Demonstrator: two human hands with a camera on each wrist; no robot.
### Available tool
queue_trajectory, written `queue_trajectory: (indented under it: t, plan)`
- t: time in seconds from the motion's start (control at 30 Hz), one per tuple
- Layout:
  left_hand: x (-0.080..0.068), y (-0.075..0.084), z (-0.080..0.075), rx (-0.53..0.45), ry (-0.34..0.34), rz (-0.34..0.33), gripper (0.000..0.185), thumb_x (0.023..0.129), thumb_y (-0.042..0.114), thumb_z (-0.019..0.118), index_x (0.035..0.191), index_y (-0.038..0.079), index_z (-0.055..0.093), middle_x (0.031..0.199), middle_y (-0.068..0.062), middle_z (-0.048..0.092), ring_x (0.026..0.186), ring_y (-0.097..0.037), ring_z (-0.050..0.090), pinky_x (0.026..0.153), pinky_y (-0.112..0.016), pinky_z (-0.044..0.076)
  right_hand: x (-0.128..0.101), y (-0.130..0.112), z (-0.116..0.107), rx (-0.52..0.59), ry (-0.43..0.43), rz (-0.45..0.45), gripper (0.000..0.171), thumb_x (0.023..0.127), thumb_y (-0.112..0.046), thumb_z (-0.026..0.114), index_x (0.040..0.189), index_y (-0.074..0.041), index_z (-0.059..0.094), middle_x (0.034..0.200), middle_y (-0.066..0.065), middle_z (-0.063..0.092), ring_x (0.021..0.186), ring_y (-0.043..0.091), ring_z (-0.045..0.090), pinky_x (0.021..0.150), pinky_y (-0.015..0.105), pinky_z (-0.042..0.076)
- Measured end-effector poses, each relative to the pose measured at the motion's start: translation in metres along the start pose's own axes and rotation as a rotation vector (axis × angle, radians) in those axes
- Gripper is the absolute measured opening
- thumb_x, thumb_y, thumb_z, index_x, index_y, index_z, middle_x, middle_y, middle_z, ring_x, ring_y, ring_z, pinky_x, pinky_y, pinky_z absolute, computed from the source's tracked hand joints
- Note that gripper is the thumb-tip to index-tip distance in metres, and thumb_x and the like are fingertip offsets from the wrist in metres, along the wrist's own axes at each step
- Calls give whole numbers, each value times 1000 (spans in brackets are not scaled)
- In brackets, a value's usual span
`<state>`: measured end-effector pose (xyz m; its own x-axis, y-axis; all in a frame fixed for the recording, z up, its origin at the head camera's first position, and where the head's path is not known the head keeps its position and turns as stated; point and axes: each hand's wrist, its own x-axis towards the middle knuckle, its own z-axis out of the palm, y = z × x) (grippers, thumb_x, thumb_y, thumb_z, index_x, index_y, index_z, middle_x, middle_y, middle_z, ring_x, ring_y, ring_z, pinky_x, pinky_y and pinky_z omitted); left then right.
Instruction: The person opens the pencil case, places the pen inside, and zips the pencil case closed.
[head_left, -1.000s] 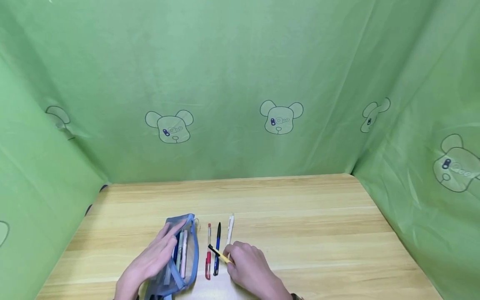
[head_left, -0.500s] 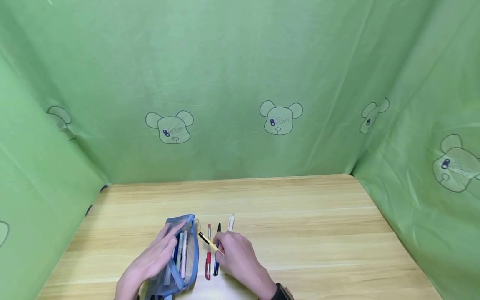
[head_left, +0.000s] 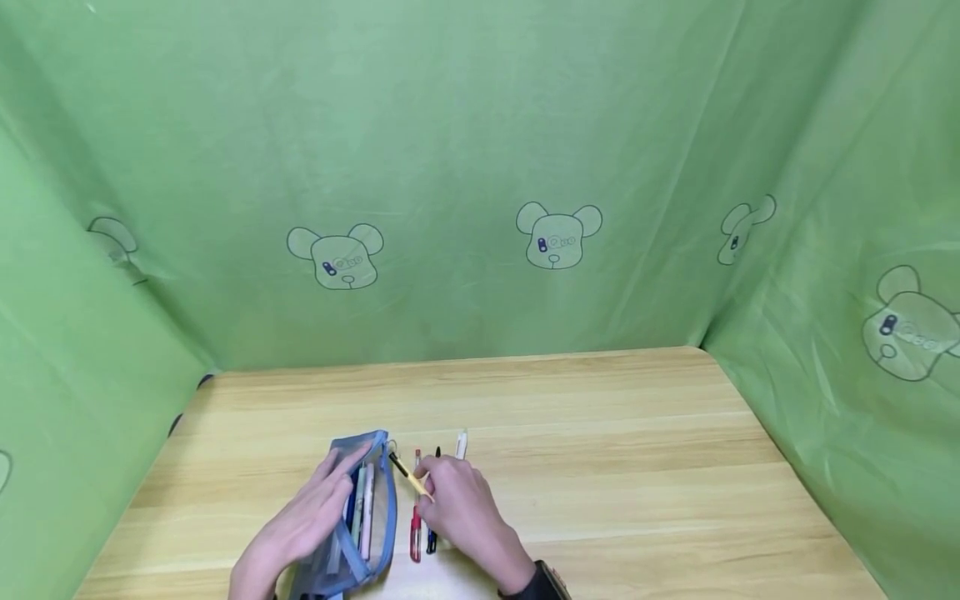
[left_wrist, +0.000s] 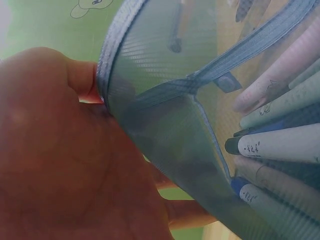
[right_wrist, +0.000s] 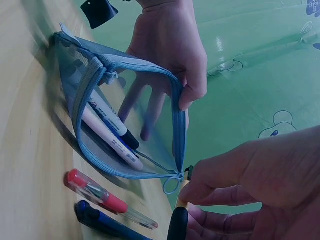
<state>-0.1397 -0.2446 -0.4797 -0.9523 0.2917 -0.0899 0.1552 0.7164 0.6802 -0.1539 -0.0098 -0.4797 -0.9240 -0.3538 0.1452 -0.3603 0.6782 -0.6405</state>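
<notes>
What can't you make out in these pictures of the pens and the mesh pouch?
- Head view: the right hand covers most of the white pen and the middle of the blue pen.
- Left wrist view: the left hand fills the frame, and print on pens inside the pouch is too small to read.
- Right wrist view: the yellow pen runs off the bottom edge.

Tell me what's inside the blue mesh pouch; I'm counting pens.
Several pens lie inside the pouch, held open by the left hand. Overlap and mesh hide the exact count.
</notes>
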Motion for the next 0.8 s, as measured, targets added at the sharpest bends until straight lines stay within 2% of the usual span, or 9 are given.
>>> queue_trajectory:
  t: [0.23, 0.53, 0.63, 0.8]
  plan:
    - [-1, -1, 0, 7, 4, 3, 53, 112, 24, 21, 164, 14, 28, 165, -29, 20, 151, -52, 9, 112, -77, 22, 3, -2, 8, 5, 23, -12, 32, 73, 6, 76, 103, -4, 78, 73, -10, 61, 61, 1, 49, 54, 18, 44]
    - [0, -1, 0, 6, 2, 5, 53, 112, 24, 21, 163, 13, 29, 164, -30, 20, 151, -53, 10, 111, -78, 24, 7, -7, 21, 58, -8, -1, 26, 75, 2, 81, 101, -5, 79, 71, -11, 64, 61, -2, 51, 57, 17, 46]
    - [0, -1, 0, -2, 0, -1, 54, 112, 25, 20, 164, 14, 28, 165, -30, 20, 151, -53, 9, 111, -78, 23, 9, -9, 26, 99, -1, -5, 25, 75, 3, 79, 100, -3, 79, 70, -11, 63, 60, -2, 51, 57, 17, 46]
    - [1, -1, 0, -10, -11, -11, 54, 111, 24, 20, 164, 14, 27, 165, -32, 16, 151, -53, 8, 110, -79, 23, 11, -13, 36, 236, -47, 38, 28, 78, 6, 75, 105, 2, 77, 69, -11, 59, 58, -1, 51, 56, 16, 48]
